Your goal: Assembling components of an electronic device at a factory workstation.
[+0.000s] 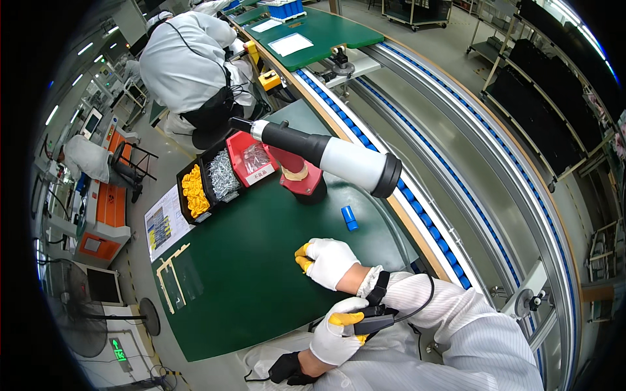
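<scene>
My left hand point(334, 339), in a white glove with yellow fingertips, is closed around a small black box point(374, 324) with a cable, beside the strap on my right wrist. My right hand point(328, 262), gloved alike, rests over the green mat point(254, 293) with its fingers curled in; whether anything is inside them is hidden. Beyond it a small blue cylinder point(350, 218) lies on the mat. Farther off stands a white and black cylindrical tool point(355, 164) on a red and black base point(306, 186), tilted across the table.
Black bins hold yellow pieces point(194, 191) and silver metal fasteners point(222, 174); a red bin point(251, 159) holds clear bags. A printed sheet point(163, 225) and tape strips point(171, 280) lie at the left. A roller conveyor point(427, 228) borders the right. A co-worker point(186, 58) bends over farther ahead.
</scene>
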Available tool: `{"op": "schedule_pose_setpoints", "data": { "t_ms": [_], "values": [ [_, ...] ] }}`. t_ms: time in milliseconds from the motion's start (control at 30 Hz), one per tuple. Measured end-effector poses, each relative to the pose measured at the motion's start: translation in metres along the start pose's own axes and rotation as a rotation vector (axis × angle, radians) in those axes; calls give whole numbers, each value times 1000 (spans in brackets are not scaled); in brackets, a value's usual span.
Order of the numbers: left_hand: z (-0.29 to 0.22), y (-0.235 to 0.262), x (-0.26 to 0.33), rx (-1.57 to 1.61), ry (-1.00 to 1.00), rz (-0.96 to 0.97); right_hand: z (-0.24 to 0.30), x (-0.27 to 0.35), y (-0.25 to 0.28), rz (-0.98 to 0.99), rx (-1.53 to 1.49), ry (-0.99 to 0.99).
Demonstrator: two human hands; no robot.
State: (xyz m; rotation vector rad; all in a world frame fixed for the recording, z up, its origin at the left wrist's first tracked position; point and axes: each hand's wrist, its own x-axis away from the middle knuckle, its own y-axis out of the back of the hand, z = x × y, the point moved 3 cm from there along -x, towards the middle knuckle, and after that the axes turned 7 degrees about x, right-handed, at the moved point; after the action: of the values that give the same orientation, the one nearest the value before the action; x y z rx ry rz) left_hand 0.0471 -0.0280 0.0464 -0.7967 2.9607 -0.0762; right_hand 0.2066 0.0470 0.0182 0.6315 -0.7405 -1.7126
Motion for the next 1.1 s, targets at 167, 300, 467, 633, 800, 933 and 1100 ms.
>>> {"op": "schedule_pose_setpoints", "data": {
  "t_ms": [167,300,467,633,800,933,1100],
  "values": [
    [30,-5,9,362,339,-65,1,-1,-1,-29,-23,11],
    [35,-10,7,704,461,-56,-4,1,-4,-42,-5,-3],
    [29,-16,7,388,149,-29,4,-2,-8,-55,65,93],
    [21,-17,-3,319,113,11,3,3,-7,-51,215,158],
    [1,-19,-8,339,128,80,4,2,-3,-56,230,194],
    [-12,-35,-13,296,7,39,2,3,-6,-106,243,202],
    [-20,-55,-12,23,90,-27,8,4,-4,-131,223,210]
  ]
}}
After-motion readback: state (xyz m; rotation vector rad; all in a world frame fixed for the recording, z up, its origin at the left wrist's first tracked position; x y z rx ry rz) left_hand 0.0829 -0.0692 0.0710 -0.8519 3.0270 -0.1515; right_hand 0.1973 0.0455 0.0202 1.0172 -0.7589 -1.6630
